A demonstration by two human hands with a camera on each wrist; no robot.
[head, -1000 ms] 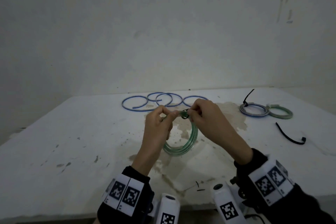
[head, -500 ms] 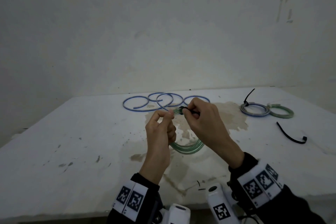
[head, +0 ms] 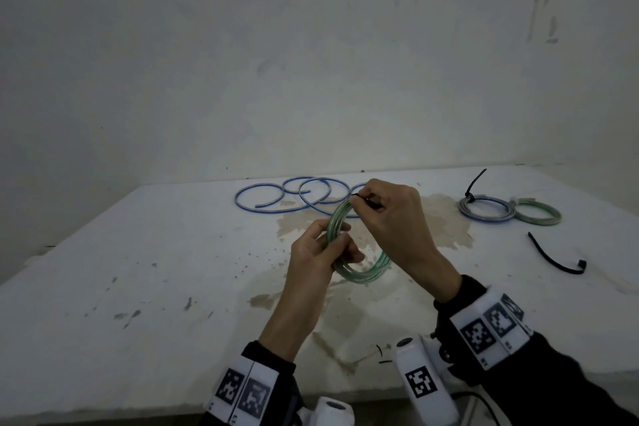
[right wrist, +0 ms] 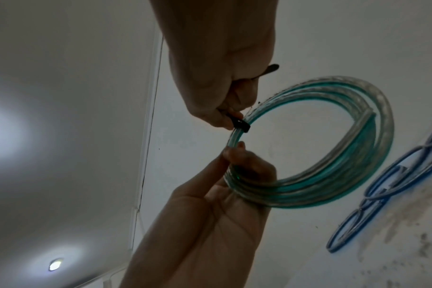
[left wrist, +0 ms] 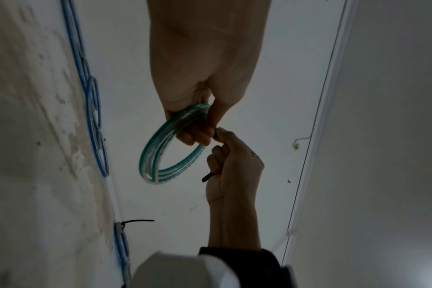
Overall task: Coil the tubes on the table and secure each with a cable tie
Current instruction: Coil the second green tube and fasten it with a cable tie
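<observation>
The left hand (head: 320, 254) has slid down the green tube coil (head: 363, 273) and now grips its near side, fingers curled round the strands, the coil held above the table (head: 138, 287). Just above that grip, the right hand (head: 397, 218) pinches the black cable tie (right wrist: 239, 123) wrapped round the coil's top.

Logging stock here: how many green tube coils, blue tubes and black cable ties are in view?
Green clear-plastic tube coils: 2, one in the left hand, one lying far right.
Blue tubes: 2, one tied coil, one loose sprawl.
Black cable ties: 3, one pinched by the right hand, one on the tied coil, one loose.
Total: 7.
</observation>
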